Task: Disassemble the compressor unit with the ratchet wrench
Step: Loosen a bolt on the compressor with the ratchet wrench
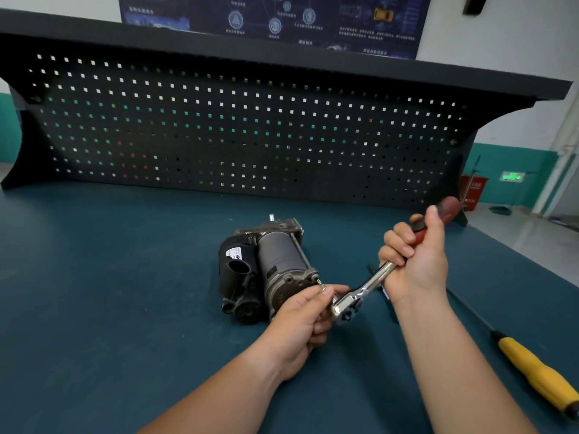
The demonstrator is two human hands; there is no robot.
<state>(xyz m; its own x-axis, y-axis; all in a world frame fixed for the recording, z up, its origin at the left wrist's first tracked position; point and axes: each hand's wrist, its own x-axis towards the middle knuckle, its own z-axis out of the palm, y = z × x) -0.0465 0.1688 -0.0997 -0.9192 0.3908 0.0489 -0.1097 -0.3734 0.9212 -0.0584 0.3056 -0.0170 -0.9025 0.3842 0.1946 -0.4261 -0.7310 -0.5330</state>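
The compressor unit [266,270] lies on its side about the middle of the desk [125,277], its long axis running from the near edge towards the back. Its dark metal cylinder is on the right and its black plastic housing on the left.

The ratchet wrench [347,305] has its chrome head at the near right corner of the unit, off the desk. Its red handle slants up and away towards the right back corner.

- Right hand [416,255]: fingers clamped round the handle, thumb laid along it.
- Left hand [300,321]: fingers curled, thumb and forefinger pinched at the wrench head where it meets the unit. The exact fitting held is hidden.

A yellow-handled screwdriver [532,371] lies near the right edge, well apart from the unit. A black pegboard [219,126] stands along the back edge, with a dark poster [282,20] on the wall above it.
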